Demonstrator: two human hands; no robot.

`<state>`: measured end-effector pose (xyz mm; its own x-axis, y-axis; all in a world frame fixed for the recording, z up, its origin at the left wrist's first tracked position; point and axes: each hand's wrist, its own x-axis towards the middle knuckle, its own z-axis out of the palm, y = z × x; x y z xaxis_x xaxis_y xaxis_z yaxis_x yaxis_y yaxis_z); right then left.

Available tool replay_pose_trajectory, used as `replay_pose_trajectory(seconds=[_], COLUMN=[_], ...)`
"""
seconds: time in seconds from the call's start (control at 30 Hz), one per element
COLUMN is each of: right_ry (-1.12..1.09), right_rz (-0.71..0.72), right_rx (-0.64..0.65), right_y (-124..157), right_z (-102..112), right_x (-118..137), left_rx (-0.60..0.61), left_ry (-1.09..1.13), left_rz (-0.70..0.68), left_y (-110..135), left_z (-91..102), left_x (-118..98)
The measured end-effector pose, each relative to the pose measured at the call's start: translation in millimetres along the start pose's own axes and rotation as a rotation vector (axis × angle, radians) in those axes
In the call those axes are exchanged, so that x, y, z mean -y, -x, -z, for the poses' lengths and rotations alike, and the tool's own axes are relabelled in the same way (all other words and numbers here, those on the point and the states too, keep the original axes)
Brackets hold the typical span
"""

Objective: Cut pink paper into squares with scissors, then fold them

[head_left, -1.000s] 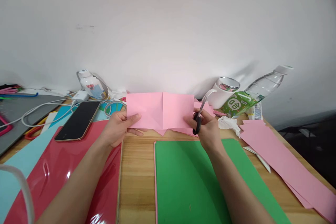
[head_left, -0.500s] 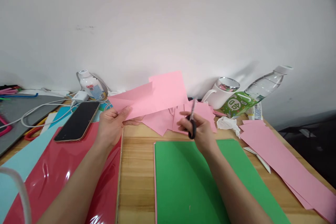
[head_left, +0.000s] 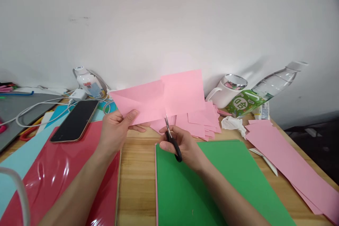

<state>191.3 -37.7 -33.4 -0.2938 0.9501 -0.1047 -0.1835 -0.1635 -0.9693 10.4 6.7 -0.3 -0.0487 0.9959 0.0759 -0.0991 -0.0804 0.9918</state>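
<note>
My left hand (head_left: pixel 120 127) pinches the lower left part of a pink sheet of paper (head_left: pixel 184 90), thumb on top and fingers beneath. A slit runs down from the sheet's top edge near its middle, so its two halves sit at slightly different angles. My right hand (head_left: pixel 182 144) is closed round the black handles of a pair of scissors (head_left: pixel 174 145). Their blades point up and meet the sheet's lower edge, below the slit. Behind the sheet lies a loose pile of pink paper pieces (head_left: pixel 196 123).
Under my right arm is a stack of green sheets (head_left: pixel 190 183); at left, a red plastic-wrapped pack (head_left: pixel 60 169) and a phone (head_left: pixel 75 120). Along the wall stand a white bottle (head_left: pixel 88 82), a mug (head_left: pixel 225 93) and a tilted water bottle (head_left: pixel 277 83). Pink strips (head_left: pixel 288 162) lie at right.
The scissors have moved left and down, from right of the sheet to its lower edge at the middle. The sheet has shifted slightly right; my left hand keeps its grip.
</note>
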Motion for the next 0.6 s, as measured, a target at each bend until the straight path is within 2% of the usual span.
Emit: replay_pose_trajectory(seconds=[0.27, 0.6], right_ry=[0.019, -0.026], right_rz=[-0.004, -0.02], right_rx=[-0.026, -0.019], right_y=[0.8, 2.0], right_z=[0.8, -0.1], right_x=[4.2, 4.7], left_rx=[0.024, 0.03], left_ry=[-0.085, -0.094], left_rz=[0.048, 0.031], left_y=[6.4, 5.7], left_z=[-2.6, -0.8], left_x=[-1.9, -1.4])
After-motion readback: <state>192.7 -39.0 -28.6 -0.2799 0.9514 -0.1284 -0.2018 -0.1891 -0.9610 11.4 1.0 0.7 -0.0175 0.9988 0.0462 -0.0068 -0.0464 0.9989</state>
